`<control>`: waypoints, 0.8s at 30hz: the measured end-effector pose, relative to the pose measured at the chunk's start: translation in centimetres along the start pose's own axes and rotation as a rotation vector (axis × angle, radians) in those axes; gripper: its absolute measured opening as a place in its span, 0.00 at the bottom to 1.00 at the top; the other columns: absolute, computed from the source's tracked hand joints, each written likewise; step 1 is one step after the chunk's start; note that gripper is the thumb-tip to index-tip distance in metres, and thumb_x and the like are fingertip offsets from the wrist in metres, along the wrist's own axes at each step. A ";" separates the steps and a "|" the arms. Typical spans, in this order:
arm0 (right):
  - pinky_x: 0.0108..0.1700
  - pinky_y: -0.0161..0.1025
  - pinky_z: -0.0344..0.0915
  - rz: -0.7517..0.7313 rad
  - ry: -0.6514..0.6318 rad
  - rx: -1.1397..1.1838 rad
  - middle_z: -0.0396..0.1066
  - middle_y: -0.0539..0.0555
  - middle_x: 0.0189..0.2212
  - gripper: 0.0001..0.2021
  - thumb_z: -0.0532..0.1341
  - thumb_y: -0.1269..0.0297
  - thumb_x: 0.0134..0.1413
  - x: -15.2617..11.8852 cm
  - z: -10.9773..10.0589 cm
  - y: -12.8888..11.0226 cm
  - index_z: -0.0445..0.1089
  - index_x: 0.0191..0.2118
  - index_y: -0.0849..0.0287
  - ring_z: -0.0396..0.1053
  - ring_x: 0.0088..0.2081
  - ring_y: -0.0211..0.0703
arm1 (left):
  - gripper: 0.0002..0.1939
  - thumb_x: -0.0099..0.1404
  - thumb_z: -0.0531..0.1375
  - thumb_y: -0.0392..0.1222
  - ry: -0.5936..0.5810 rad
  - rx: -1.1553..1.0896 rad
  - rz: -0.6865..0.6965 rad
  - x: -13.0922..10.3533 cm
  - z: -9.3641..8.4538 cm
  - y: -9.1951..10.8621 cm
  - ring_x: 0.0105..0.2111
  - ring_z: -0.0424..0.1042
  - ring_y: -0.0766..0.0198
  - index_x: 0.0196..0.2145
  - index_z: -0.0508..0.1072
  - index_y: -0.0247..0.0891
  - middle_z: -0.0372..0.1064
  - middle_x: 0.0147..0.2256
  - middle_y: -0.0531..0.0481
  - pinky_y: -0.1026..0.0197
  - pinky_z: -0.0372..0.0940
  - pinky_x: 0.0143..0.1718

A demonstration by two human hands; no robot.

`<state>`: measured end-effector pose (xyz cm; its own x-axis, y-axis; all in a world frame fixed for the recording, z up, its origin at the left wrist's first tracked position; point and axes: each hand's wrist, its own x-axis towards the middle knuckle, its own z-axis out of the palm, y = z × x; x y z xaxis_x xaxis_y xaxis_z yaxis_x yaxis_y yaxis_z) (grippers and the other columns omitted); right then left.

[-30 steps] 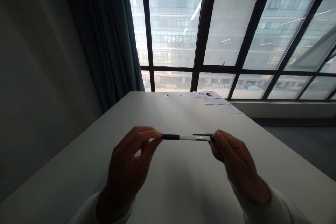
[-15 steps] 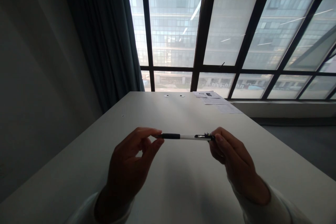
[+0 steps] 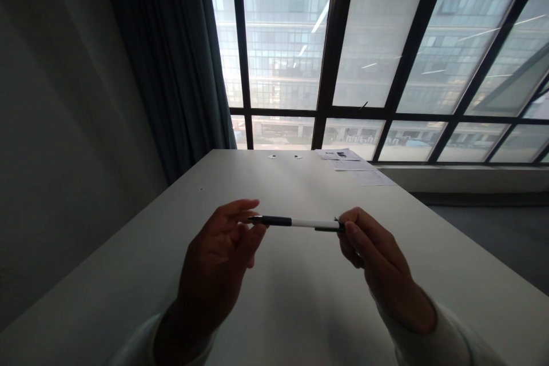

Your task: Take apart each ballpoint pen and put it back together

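A ballpoint pen [image 3: 311, 223] with a white barrel, dark grip and dark clip is held level above the white table [image 3: 295, 309]. Its pointed tip faces left and its clip lies along the lower side. My right hand [image 3: 375, 260] pinches the clip end between thumb and bent fingers. My left hand [image 3: 221, 257] is around the tip end with its fingers apart. The left index finger is raised off the pen, while the thumb lies just below the grip; whether the thumb touches it I cannot tell.
Several printed paper sheets [image 3: 349, 161] lie at the table's far right corner. Two small round fittings [image 3: 297, 156] are near the far edge. A dark curtain [image 3: 175, 68] hangs at the left beside a large framed window [image 3: 285, 40].
My left index finger has lifted off the pen and its pinch has loosened. The pen has turned about its length, its clip moving from the upper side to the lower side.
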<state>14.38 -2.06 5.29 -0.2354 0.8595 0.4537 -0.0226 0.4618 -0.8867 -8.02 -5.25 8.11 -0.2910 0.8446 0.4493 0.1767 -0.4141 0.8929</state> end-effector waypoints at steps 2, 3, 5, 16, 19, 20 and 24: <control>0.24 0.36 0.48 -0.005 -0.028 -0.080 0.53 0.44 0.21 0.13 0.51 0.57 0.70 0.1 0.1 -0.1 0.62 0.34 0.56 0.49 0.22 0.36 | 0.14 0.61 0.63 0.45 -0.037 -0.085 -0.077 -0.1 0.2 0.1 0.17 0.58 0.73 0.45 0.73 0.39 0.72 0.26 0.53 0.69 0.55 0.16; 0.24 0.36 0.49 -0.013 -0.044 -0.120 0.54 0.44 0.21 0.13 0.50 0.57 0.71 0.1 0.0 -0.1 0.61 0.34 0.56 0.49 0.22 0.36 | 0.13 0.61 0.63 0.45 -0.057 -0.116 -0.108 0.0 0.3 0.0 0.16 0.57 0.73 0.44 0.73 0.39 0.72 0.26 0.53 0.69 0.53 0.16; 0.26 0.37 0.51 -0.031 -0.070 -0.180 0.55 0.45 0.21 0.13 0.50 0.58 0.71 0.1 0.0 -0.2 0.61 0.34 0.56 0.51 0.23 0.36 | 0.12 0.61 0.63 0.44 -0.091 -0.163 -0.164 0.0 0.2 -0.3 0.16 0.56 0.73 0.42 0.74 0.38 0.71 0.24 0.52 0.68 0.51 0.16; 0.28 0.36 0.54 0.047 -0.283 -0.352 0.58 0.47 0.26 0.13 0.48 0.55 0.71 0.1 0.4 -0.2 0.60 0.37 0.56 0.55 0.25 0.37 | 0.18 0.62 0.64 0.48 -0.113 -0.279 -0.220 0.4 -0.1 -1.8 0.19 0.56 0.72 0.48 0.74 0.41 0.66 0.26 0.54 0.68 0.50 0.18; 0.28 0.36 0.54 0.074 -0.412 -0.396 0.59 0.47 0.25 0.12 0.47 0.56 0.71 0.2 1.1 -0.6 0.59 0.37 0.56 0.56 0.26 0.37 | 0.19 0.63 0.63 0.50 -0.111 -0.259 -0.185 0.5 0.0 -2.2 0.20 0.56 0.71 0.49 0.74 0.40 0.61 0.23 0.56 0.66 0.53 0.21; 0.29 0.36 0.54 0.081 -0.455 -0.416 0.60 0.48 0.26 0.12 0.47 0.57 0.71 0.2 1.4 -0.7 0.59 0.37 0.56 0.57 0.26 0.37 | 0.20 0.63 0.64 0.51 -0.111 -0.254 -0.175 0.5 0.0 -2.4 0.22 0.57 0.70 0.49 0.75 0.39 0.60 0.23 0.56 0.66 0.54 0.22; 0.33 0.36 0.56 0.095 -0.604 -0.475 0.66 0.50 0.29 0.08 0.49 0.62 0.69 0.2 2.3 -0.7 0.59 0.36 0.56 0.60 0.29 0.38 | 0.19 0.62 0.65 0.52 -0.118 -0.268 -0.181 0.3 0.3 -3.3 0.32 0.66 0.65 0.47 0.76 0.39 0.68 0.31 0.50 0.64 0.64 0.34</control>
<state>12.09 -2.72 5.83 -0.7075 0.6948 0.1295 0.4115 0.5538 -0.7238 -8.44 -3.59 5.30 -0.1810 0.9397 0.2902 -0.1261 -0.3148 0.9407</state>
